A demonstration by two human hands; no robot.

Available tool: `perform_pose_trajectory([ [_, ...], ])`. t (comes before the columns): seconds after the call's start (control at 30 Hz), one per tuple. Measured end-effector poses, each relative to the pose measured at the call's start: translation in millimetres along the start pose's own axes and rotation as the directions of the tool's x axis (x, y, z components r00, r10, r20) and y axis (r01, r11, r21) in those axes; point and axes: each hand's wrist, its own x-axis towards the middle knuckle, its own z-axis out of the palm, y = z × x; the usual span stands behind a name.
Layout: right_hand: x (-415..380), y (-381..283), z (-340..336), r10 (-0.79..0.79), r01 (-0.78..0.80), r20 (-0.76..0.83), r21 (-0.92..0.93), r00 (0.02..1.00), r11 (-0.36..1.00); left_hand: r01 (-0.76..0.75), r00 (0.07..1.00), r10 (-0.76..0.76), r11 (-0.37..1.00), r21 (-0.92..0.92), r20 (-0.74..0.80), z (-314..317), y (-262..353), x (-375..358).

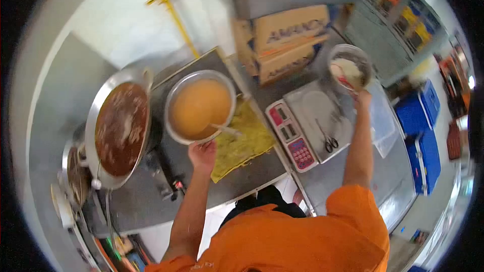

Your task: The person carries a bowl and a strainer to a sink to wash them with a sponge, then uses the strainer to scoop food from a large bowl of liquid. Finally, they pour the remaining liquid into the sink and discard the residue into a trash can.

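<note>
My left hand grips the near rim of a wide steel bowl filled with smooth orange liquid. A ladle or spoon handle leans out over the bowl's right side. On the right, my right hand is closed at the near rim of a smaller metal bowl. White powder lies inside that one, with a red utensil in it. Blur hides the exact finger positions there. Beneath the orange bowl's right edge spreads a yellow cloth.
A large pot of dark red-brown liquid stands at left. Between the bowls sits a digital scale with scissors on its platform. Cardboard boxes stand behind. Blue containers are beyond the right counter edge.
</note>
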Motion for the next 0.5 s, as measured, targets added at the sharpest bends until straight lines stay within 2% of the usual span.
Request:
perform_pose_trajectory([
  [0.03, 29.8, 69.7, 93.8, -0.062, 0.169, -0.211, 0.535, 0.975, 0.828, -0.015, 1.000, 0.015, 1.000, -0.012, -0.004, -7.1, 1.8, -2.0],
  [0.07, -3.6, 46.3, 2.1, 0.018, -0.005, -0.004, 0.877, 1.000, 0.480, -0.013, 1.000, 0.013, 1.000, -0.015, -0.002, -13.8, 1.9, -2.1],
  [0.1, -25.0, 9.3, -82.4, 0.181, -0.313, 0.320, 0.947, 0.930, -0.069, -0.004, 1.000, 0.004, 1.000, -0.023, 0.007, -17.9, 0.9, -2.0],
  [0.13, -34.7, 9.8, -105.4, 0.186, -0.339, 0.343, 0.939, 0.921, -0.053, -0.036, 0.999, 0.035, 0.998, -0.059, -0.018, -19.8, 1.6, -5.9],
  [0.17, -51.7, -1.0, -138.3, 0.198, -0.344, 0.331, 0.938, 0.923, 0.034, -0.020, 0.999, 0.020, 1.000, -0.020, -0.029, -20.7, 5.1, -10.6],
  [0.23, -76.2, -15.0, -178.7, 0.055, -0.343, 0.340, 0.936, 0.939, 0.080, -0.015, 0.999, 0.015, 1.000, -0.010, -0.049, -25.6, 5.4, -15.7],
  [0.3, -94.9, -33.3, -193.7, -0.027, -0.367, 0.373, 0.921, 0.927, 0.131, -0.018, 1.000, 0.018, 1.000, -0.022, 0.003, -35.0, 0.8, -13.8],
  [0.37, -119.8, -97.3, -230.9, -0.092, -0.449, 0.450, 0.893, 0.888, 0.028, -0.018, 0.999, 0.019, 0.999, -0.036, 0.030, -48.0, -6.6, -9.5],
  [0.43, -132.4, -148.3, -236.6, -0.269, -0.520, 0.509, 0.853, 0.817, 0.035, -0.026, 0.998, 0.028, 0.999, -0.043, 0.059, -53.6, -8.6, -16.0],
  [0.5, -137.3, -206.8, -227.0, -0.464, -0.576, 0.502, 0.817, 0.730, -0.021, 0.002, 1.000, -0.002, 0.999, 0.034, -0.021, -50.7, -9.9, -29.2],
])
